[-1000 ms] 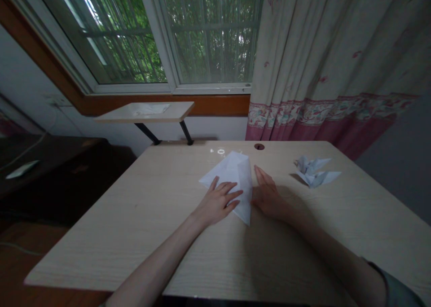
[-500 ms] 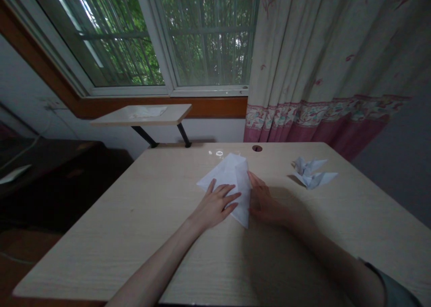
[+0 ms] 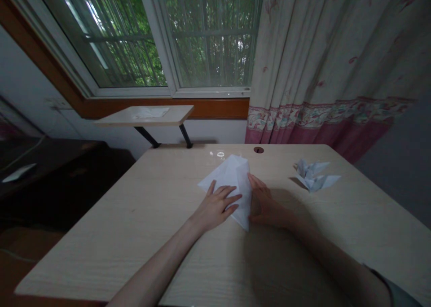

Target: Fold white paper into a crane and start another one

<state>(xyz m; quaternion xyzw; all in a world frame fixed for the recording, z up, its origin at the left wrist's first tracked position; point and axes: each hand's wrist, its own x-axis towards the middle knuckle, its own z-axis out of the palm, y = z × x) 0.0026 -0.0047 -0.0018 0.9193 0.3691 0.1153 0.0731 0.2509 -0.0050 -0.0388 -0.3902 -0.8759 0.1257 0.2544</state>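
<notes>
A folded sheet of white paper [image 3: 232,172] lies on the pale wooden table, its creases forming pointed corners. My left hand [image 3: 217,203] rests flat on the paper with its fingers spread, pressing its lower left part. Against the paper's right edge is my right hand [image 3: 267,203], its fingertips touching the edge and its thumb apart from the fingers, lower down. Some of the right fingers are in shadow. Two folded paper birds [image 3: 313,174], close together, stand on the table to the right of my right hand.
The table [image 3: 134,244] has a round cable hole [image 3: 258,150] near its back edge. A small raised shelf [image 3: 178,114] on black legs stands at the back left, with white paper [image 3: 151,112] on it. Behind are a window and a floral curtain [image 3: 303,73]. A dark desk [image 3: 67,163] is at left.
The camera view has shifted slightly. Both hands stay at the paper in nearly the same places; my right thumb sits a little farther from the fingers.
</notes>
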